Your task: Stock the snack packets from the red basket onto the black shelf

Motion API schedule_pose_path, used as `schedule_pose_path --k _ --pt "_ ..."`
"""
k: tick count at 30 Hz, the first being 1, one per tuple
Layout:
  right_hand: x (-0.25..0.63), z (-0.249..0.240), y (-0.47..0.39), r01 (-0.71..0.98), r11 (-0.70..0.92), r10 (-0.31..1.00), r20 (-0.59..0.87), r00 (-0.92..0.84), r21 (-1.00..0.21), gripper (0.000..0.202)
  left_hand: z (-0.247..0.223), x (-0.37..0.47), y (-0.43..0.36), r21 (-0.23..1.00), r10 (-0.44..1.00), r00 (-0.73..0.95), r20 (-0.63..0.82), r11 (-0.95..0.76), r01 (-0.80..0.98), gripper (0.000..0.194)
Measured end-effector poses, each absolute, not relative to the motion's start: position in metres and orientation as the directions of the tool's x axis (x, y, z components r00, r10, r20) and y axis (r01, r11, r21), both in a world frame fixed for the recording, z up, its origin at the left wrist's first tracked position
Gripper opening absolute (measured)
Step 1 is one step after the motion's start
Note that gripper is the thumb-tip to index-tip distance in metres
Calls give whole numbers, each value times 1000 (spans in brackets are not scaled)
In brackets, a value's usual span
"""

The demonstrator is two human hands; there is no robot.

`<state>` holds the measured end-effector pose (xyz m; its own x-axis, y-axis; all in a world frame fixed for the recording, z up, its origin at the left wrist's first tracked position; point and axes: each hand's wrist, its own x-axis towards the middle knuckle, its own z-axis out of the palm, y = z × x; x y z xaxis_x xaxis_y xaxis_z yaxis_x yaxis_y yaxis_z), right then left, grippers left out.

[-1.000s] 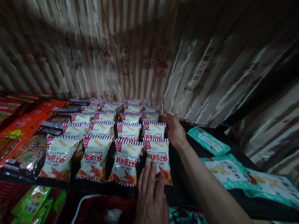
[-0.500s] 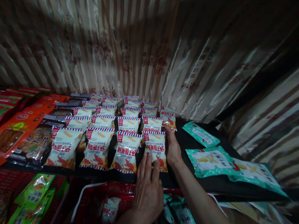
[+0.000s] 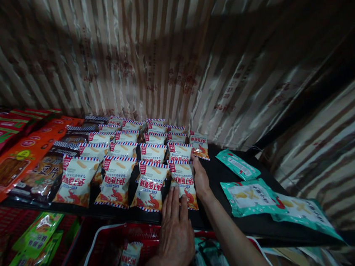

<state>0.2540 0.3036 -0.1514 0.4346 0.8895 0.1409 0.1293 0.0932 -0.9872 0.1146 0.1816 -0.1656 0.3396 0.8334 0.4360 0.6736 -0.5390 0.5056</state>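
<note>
White snack bags with red lettering and shrimp pictures stand in several rows on a black shelf (image 3: 215, 175). My left hand (image 3: 176, 230) has its fingers stretched out, the tips on the lower front of the rightmost front snack bag (image 3: 182, 179). Along the right side of that same row lies my right hand (image 3: 202, 179), its palm edge upright and its fingers extended, partly hidden by the bags. Just beyond its fingertips one more shrimp snack bag (image 3: 199, 144) stands apart at the right rear. Neither hand is wrapped round a bag.
Teal snack packets (image 3: 250, 197) lie flat on the right of the shelf. Brown (image 3: 43, 170) and orange packets (image 3: 10, 167) lie on the left. Below the front edge are red baskets (image 3: 137, 230) holding more packets. Striped plastic sheeting (image 3: 155, 46) hangs behind.
The view has tilted slightly, so the shelf sits a little lower in the picture. Both hands keep nearly the same places against the right row of bags.
</note>
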Motion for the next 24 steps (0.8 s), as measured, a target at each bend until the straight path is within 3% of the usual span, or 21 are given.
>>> schedule_pose_path --k 4,13,24 --pt "251 -148 302 210 72 891 157 425 -975 69 -164 115 181 492 840 325 434 -523 696 64" --pt "250 -153 301 221 33 919 116 377 -975 67 -165 114 178 473 833 305 462 -523 709 61" --pt "262 -159 264 133 71 837 132 532 -989 60 -162 114 177 476 827 311 469 -533 699 62"
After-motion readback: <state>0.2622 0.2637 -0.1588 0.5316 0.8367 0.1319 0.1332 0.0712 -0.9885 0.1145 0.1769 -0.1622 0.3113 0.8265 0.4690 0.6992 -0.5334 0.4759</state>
